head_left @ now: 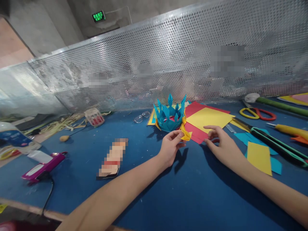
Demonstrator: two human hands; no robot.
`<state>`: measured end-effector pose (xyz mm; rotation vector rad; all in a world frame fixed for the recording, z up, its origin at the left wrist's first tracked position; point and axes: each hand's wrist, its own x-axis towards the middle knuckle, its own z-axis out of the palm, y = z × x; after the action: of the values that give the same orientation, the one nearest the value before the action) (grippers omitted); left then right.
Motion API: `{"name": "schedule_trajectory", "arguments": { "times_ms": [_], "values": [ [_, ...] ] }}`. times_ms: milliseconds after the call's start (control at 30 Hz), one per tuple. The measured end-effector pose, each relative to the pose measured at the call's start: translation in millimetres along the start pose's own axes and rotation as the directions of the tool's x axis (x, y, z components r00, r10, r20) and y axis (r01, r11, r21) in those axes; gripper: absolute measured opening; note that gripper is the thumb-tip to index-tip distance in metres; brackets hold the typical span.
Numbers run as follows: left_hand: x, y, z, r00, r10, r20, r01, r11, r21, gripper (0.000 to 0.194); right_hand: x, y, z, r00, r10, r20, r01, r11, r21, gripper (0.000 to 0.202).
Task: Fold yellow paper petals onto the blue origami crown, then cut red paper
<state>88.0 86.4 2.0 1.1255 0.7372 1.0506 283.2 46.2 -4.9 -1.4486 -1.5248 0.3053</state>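
Between the thumb and fingers of my left hand [172,144] is a folded yellow paper piece [185,133]. Just behind it stands a blue folded-paper crown [169,118] with pointed tips and some yellow parts at its sides. Whether the yellow piece touches the crown, I cannot tell. My right hand [220,142] hovers to the right with thumb and fingers apart, holding nothing. It is close to a red paper sheet [198,134] and a yellow sheet [209,119] lying behind it.
Right: scissors [258,114], a black-and-green cutter [276,144], a yellow-handled awl [291,130] and a yellow paper rectangle [259,157]. Left: a blurred-out phone [113,158], a purple glue gun [44,166] with a cord, and a jar [94,117]. Glasses [141,117] lie before a perforated metal screen [115,61].
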Motion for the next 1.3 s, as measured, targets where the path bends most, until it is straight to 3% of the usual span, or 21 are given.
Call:
{"name": "schedule_trajectory", "arguments": {
  "times_ms": [233, 300, 400, 533, 767, 967, 1300],
  "values": [
    [-2.2, -0.5, 1.3, 0.997, 0.040, 0.059, -0.041, 0.999, 0.012, 0.022, -9.0, -33.3, 4.1, 0.978, -0.161, 0.131, 0.140, 0.977, 0.161, 0.041],
    [-4.9, 1.8, 3.7, 0.995, 0.054, 0.086, -0.055, 0.998, 0.005, 0.020, -10.2, -37.0, 3.6, 0.974, -0.160, 0.161, 0.125, 0.970, 0.208, 0.044],
    [-9.9, 6.6, 8.1, 0.991, 0.067, 0.116, -0.067, 0.998, -0.011, 0.033, -10.2, -35.5, 2.6, 0.968, -0.126, 0.215, 0.069, 0.964, 0.255, 0.045],
    [-12.8, 10.5, 10.9, 0.991, 0.077, 0.108, -0.075, 0.997, -0.028, 0.041, -9.1, -30.3, 2.5, 0.954, -0.063, 0.292, -0.028, 0.954, 0.298, 0.034],
    [-9.1, 8.8, 8.9, 0.993, 0.106, 0.049, -0.104, 0.993, -0.054, 0.045, -4.0, -23.1, 4.4, 0.969, 0.007, 0.246, -0.105, 0.916, 0.386, 0.029],
    [-10.1, 6.9, 9.9, 0.991, 0.116, 0.072, -0.118, 0.993, 0.023, 0.046, -3.9, -21.6, 5.4, 0.972, 0.053, 0.228, -0.161, 0.859, 0.486, 0.032],
    [-13.8, 5.2, 12.0, 0.955, 0.066, 0.288, -0.139, 0.960, 0.243, 0.031, -4.5, -21.7, 4.8, 0.973, 0.073, 0.219, -0.180, 0.833, 0.523, 0.030]
  ]
}}
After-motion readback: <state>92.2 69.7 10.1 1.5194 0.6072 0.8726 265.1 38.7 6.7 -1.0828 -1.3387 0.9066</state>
